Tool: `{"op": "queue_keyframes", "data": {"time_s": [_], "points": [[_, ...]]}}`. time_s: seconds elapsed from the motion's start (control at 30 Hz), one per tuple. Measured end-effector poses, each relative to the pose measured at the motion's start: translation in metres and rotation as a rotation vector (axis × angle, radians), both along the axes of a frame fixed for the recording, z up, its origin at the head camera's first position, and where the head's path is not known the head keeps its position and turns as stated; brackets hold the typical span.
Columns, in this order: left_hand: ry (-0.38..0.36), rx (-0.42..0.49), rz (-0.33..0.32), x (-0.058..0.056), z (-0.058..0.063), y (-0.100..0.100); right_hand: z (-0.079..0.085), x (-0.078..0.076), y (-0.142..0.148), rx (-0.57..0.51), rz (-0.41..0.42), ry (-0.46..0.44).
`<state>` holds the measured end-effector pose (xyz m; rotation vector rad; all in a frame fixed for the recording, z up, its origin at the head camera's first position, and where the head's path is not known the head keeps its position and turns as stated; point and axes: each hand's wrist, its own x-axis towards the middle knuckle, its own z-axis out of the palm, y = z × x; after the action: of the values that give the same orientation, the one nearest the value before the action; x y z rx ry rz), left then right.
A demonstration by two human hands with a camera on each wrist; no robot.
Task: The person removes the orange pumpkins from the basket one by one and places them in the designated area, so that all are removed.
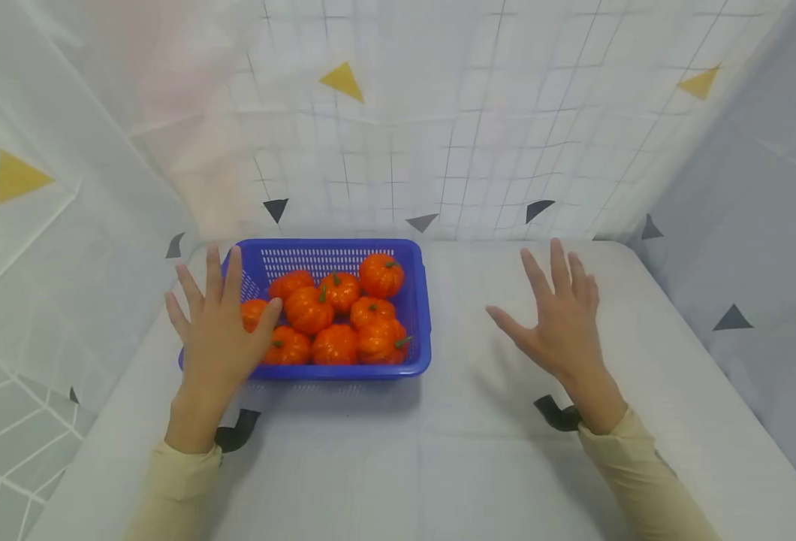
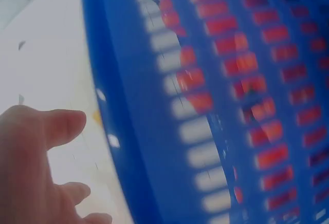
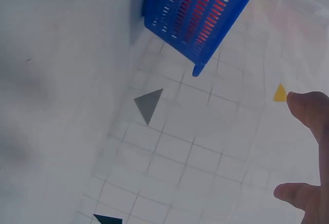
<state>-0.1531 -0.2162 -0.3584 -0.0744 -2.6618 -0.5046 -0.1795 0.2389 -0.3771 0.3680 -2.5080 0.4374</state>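
Sleeves (image 1: 178, 477) are seen nearest, on the near side of the blue basket (image 1: 344, 371), above the white tabletop (image 1: 344, 481). Any contact with the basket is probably best made gently and evenly, because its load is loose and rounded; if a single piece is handled, it would be better cradled around its body than pinched by its stem. The left hand (image 1: 218, 338) is held over the basket's left end, palm down, fingers fanned and thumb extended inward; nothing is grasped, and in the left wrist view a narrow gap is left between fingertips and rim. The right hand (image 1: 563, 330) is raised well apart from the basket, to its right, fingers likewise spread, thumb pointed toward it, and nothing is gripped. Orange pumpkins (image 1: 309, 310) are piled inside the basket, mostly toward its front and right. Beyond it, a pale sheet (image 1: 492, 150) is hung, marked with grid lines and triangles (image 1: 345, 81).
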Motion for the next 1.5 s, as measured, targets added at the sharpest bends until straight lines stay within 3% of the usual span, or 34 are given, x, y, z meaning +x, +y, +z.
{"op": "queue_keyframes", "data": {"time_s": [0.33, 0.53, 0.73, 1.03, 1.3, 1.5], "points": [[0.035, 0.096, -0.047, -0.003, 0.002, -0.024, 0.012, -0.010, -0.024, -0.052, 0.071, -0.085], [-0.036, 0.214, -0.049, -0.003, -0.001, -0.043, 0.014, -0.019, -0.044, -0.123, 0.157, -0.190], [-0.058, 0.221, -0.052, -0.008, -0.010, -0.065, 0.015, -0.027, -0.066, -0.137, 0.211, -0.256], [-0.030, 0.239, -0.193, -0.019, -0.032, -0.090, 0.017, -0.043, -0.091, -0.136, 0.321, -0.316], [-0.155, 0.378, -0.323, -0.025, -0.043, -0.104, 0.015, -0.064, -0.109, -0.158, 0.391, -0.447], [-0.190, 0.468, -0.355, -0.026, -0.047, -0.111, 0.012, -0.080, -0.117, -0.169, 0.413, -0.492]]}}
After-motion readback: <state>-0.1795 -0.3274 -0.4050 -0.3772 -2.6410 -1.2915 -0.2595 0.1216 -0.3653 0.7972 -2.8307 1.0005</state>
